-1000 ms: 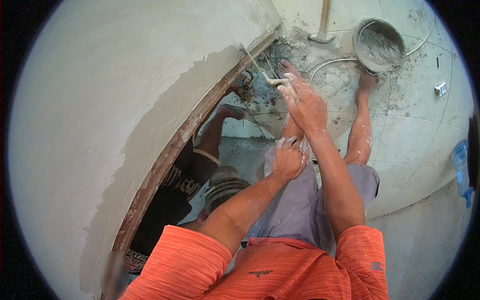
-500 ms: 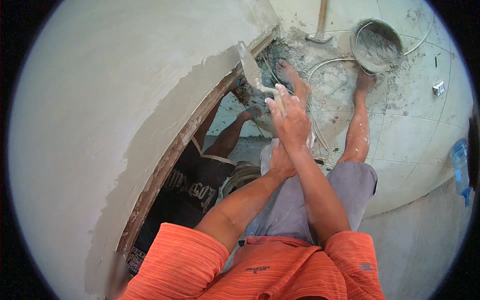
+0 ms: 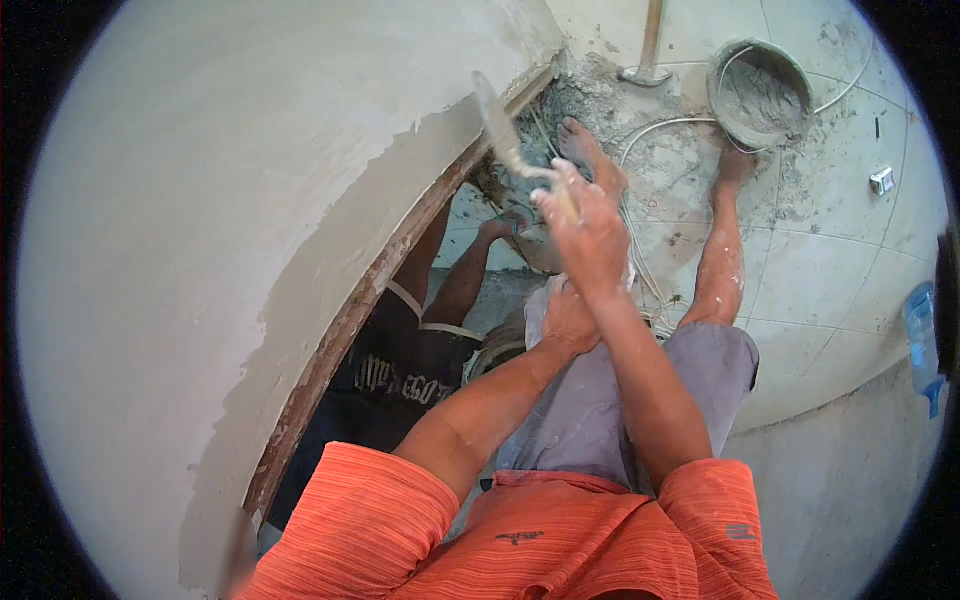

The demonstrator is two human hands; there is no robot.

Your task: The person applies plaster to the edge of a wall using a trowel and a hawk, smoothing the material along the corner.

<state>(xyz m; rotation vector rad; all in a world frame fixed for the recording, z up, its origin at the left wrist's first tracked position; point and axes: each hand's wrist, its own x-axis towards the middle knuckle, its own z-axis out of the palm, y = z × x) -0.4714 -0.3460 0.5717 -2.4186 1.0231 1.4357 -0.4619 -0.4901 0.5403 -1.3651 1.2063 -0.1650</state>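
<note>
My right hand [image 3: 588, 232] grips the handle of a steel trowel [image 3: 497, 118], whose blade is raised against the freshly plastered wall [image 3: 230, 200], near the edge of the darker wet plaster. My left hand [image 3: 568, 318] rests lower, on my grey-trousered knee, partly hidden behind my right forearm. Whether it holds anything is hidden. Both hands are smeared with plaster.
A wooden strip [image 3: 350, 320] edges the wall. Beyond it another person in a dark shirt [image 3: 410, 370] crouches below. On the tiled floor stand a bucket of mortar [image 3: 760, 92], a hammer [image 3: 648, 50], a white cable [image 3: 660, 130] and a blue bottle [image 3: 922, 340]. My bare feet stand in spilled mortar.
My right hand has lifted the trowel up and to the left, bringing its blade onto the wall. My left hand stayed on the knee.
</note>
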